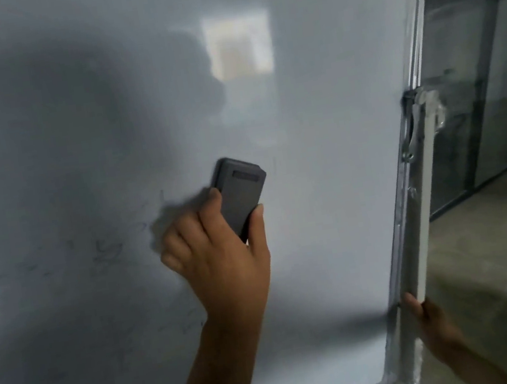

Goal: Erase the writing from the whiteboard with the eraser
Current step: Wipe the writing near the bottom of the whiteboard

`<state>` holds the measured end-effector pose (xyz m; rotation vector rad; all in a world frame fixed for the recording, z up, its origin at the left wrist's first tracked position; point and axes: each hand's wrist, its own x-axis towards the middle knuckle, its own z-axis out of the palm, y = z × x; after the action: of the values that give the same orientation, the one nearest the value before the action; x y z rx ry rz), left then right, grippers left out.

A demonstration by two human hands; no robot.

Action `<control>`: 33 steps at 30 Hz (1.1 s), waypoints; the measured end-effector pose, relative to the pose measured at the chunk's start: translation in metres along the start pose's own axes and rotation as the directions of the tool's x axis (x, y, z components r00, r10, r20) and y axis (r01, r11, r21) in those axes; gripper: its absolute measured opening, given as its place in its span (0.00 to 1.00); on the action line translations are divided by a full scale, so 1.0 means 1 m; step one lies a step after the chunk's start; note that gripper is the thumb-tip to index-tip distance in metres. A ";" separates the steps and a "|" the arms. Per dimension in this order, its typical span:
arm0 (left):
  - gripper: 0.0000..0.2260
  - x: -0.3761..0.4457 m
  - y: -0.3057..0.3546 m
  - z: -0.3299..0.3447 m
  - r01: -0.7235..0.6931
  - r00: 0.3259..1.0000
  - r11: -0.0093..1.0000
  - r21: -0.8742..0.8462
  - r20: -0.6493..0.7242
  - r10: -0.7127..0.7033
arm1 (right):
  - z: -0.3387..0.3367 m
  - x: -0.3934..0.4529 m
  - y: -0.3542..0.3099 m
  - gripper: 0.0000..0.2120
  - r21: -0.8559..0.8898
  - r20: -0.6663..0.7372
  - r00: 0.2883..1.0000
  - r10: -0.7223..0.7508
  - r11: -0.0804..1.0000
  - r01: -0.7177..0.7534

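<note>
Our left hand (218, 255) has its grip curled round the eraser (241, 195), pressed flat on the whiteboard (321, 149) near centre. Our right hand (425, 314) clasps the frame (414, 234) at 4 o'clock. We judge most writing gone; faint marks (107, 251) remain at 9 o'clock.

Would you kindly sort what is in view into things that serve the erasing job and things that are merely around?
Serving the job:
eraser
whiteboard
faint writing
left hand gripping the eraser
right hand holding the frame

Merely around:
glass partition
floor
</note>
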<state>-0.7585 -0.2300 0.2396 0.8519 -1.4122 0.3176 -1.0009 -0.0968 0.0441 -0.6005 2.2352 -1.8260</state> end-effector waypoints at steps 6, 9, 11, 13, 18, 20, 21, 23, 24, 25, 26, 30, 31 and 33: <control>0.19 -0.007 0.024 -0.025 0.055 0.946 0.994 -0.091 0.324 -0.023 | 0.023 0.004 0.054 0.29 0.017 -0.169 0.931 0.323 0.946 -0.324; 0.20 -0.012 0.040 -0.042 0.243 0.848 0.960 -0.138 0.510 -0.142 | 0.028 -0.071 -0.045 0.34 0.050 -0.083 0.899 0.431 0.903 -0.428; 0.19 -0.007 0.055 -0.053 0.442 0.764 0.886 -0.143 0.578 -0.288 | 0.024 -0.118 -0.128 0.26 0.203 0.219 0.864 0.453 0.845 -0.495; 0.20 -0.001 0.068 -0.062 0.693 0.577 0.714 -0.098 0.670 -0.467 | 0.025 -0.149 -0.174 0.28 0.303 0.567 0.725 0.391 0.720 -0.625; 0.12 0.014 0.078 -0.078 0.986 0.070 0.163 0.034 0.803 -0.591 | 0.007 -0.181 -0.231 0.31 0.537 0.513 0.831 0.217 0.674 -0.508; 0.10 0.020 0.081 -0.086 0.998 -0.053 -0.062 0.025 0.857 -0.512 | 0.004 -0.185 -0.245 0.27 0.552 0.439 0.877 0.195 0.711 -0.435; 0.10 0.023 0.083 -0.091 0.986 -0.104 -0.162 0.033 0.883 -0.458 | 0.004 -0.186 -0.249 0.24 0.553 0.414 0.892 0.183 0.728 -0.406; 0.12 0.027 0.084 -0.101 0.949 -0.184 -0.305 0.076 0.921 -0.343 | 0.001 -0.187 -0.257 0.19 0.570 0.366 0.910 0.195 0.726 -0.385; 0.13 0.027 0.083 -0.104 0.936 -0.203 -0.338 0.096 0.933 -0.297 | -0.001 -0.186 -0.262 0.15 0.588 0.341 0.917 0.205 0.715 -0.378; 0.14 0.026 0.081 -0.106 0.932 -0.211 -0.346 0.113 0.942 -0.262 | -0.002 -0.183 -0.266 0.12 0.590 0.314 0.927 0.205 0.723 -0.359; 0.15 0.024 0.079 -0.106 0.934 -0.218 -0.331 0.133 0.947 -0.234 | -0.004 -0.179 -0.270 0.10 0.572 0.293 0.935 0.201 0.747 -0.340; 0.19 0.024 0.084 -0.089 0.916 -0.242 -0.365 0.165 0.954 -0.175 | -0.003 -0.142 -0.292 0.15 0.401 0.191 0.981 0.036 0.909 -0.112; 0.19 0.025 0.088 -0.083 0.905 -0.251 -0.396 0.155 0.946 -0.203 | -0.002 -0.128 -0.296 0.17 0.339 0.111 0.992 -0.053 0.941 0.012; 0.18 0.026 0.096 -0.078 0.876 -0.300 -0.459 0.149 0.913 -0.276 | -0.003 -0.102 -0.306 0.19 0.245 -0.064 0.975 -0.213 0.944 0.223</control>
<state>-0.7606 -0.1195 0.3015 0.9449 -0.6814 -2.2012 -0.8537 -0.0988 0.3310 -0.7963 1.9785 -2.2002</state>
